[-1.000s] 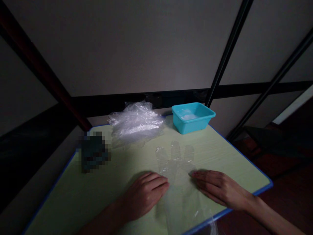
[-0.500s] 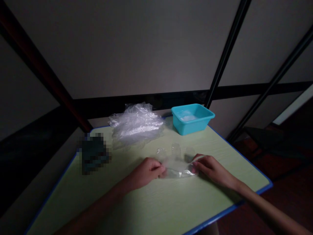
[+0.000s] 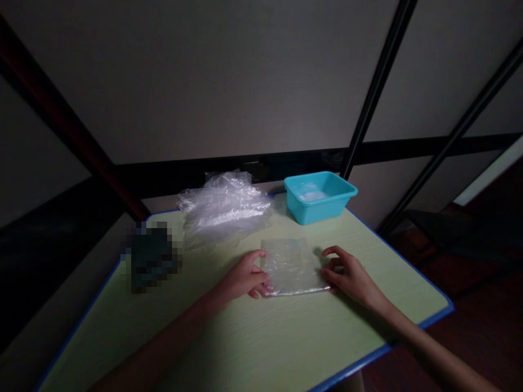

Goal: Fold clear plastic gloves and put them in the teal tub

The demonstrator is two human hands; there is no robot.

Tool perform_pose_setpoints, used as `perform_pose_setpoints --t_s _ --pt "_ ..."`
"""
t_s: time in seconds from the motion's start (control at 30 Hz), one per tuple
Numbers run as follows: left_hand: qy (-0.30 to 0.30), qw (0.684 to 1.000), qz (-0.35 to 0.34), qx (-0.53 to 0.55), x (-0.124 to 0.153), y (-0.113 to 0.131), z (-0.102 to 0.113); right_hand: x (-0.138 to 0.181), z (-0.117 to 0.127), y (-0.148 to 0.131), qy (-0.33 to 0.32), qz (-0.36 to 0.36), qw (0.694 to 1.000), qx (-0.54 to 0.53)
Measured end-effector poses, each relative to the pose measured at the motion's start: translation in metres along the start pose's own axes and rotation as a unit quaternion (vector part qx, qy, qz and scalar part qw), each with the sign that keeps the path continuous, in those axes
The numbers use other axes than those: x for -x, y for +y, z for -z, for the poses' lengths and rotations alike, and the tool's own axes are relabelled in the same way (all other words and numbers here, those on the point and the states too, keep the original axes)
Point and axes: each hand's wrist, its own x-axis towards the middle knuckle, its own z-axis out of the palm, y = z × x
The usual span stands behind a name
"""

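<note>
Access from front: open strip of desk (image 3: pixel 253 348) between forearms, up to near edge of folded plastic (image 3: pixel 292 267). Sides of folded plastic: blocked by left hand (image 3: pixel 247 275) and right hand (image 3: pixel 347 275). Far side: plastic pile (image 3: pixel 229 209) obstructs left, blue tub (image 3: pixel 321 212) obstructs right; narrow gap between, wall (image 3: pixel 245 81) behind. Far left: blurred dark item (image 3: pixel 151 256) near edge. Right: free lane between right hand and desk edge.
</note>
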Motion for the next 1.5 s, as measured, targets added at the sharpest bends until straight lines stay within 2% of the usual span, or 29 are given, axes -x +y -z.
perform_pose_setpoints --t_s 0.13,0.27,0.4,0.47,0.57,0.63,0.77,0.93,1.17,1.33,1.5 --pt "0.024 1.000 0.014 0.010 0.004 0.003 -0.001 0.006 0.004 0.000 0.027 0.032 0.998 0.051" --pt "0.044 0.999 0.006 0.021 0.008 -0.002 0.001 0.019 0.008 -0.006 0.060 0.133 0.972 0.182" --pt "0.061 0.997 -0.045 0.024 0.010 -0.012 0.001 0.033 0.007 -0.012 0.002 0.230 0.931 0.283" --pt "0.085 0.994 -0.064 0.026 0.010 -0.016 -0.001 0.039 0.005 -0.014 -0.027 0.250 0.916 0.313" --pt "0.114 0.989 -0.089 0.039 0.011 -0.018 -0.005 0.045 0.003 -0.014 -0.034 0.261 0.904 0.336" --pt "0.126 0.985 -0.105 0.046 0.012 -0.018 -0.007 0.046 0.003 -0.012 -0.022 0.248 0.914 0.319" --pt "0.148 0.980 -0.129 0.035 0.013 -0.018 -0.009 0.041 0.005 -0.006 0.021 0.166 0.963 0.213" --pt "0.157 0.977 -0.146 -0.006 0.013 -0.022 -0.008 0.032 -0.001 -0.002 0.011 0.094 0.990 0.100" --pt "0.148 0.979 -0.140 -0.018 0.016 -0.024 -0.009 0.031 -0.011 -0.008 0.027 0.108 0.989 0.095" --pt "0.172 0.964 -0.199 -0.037 0.016 -0.026 -0.004 0.032 -0.009 -0.009 0.026 0.187 0.972 0.136" --pt "0.176 0.965 -0.191 -0.041 0.016 -0.028 -0.003 0.038 -0.008 -0.006 0.005 0.242 0.948 0.205"
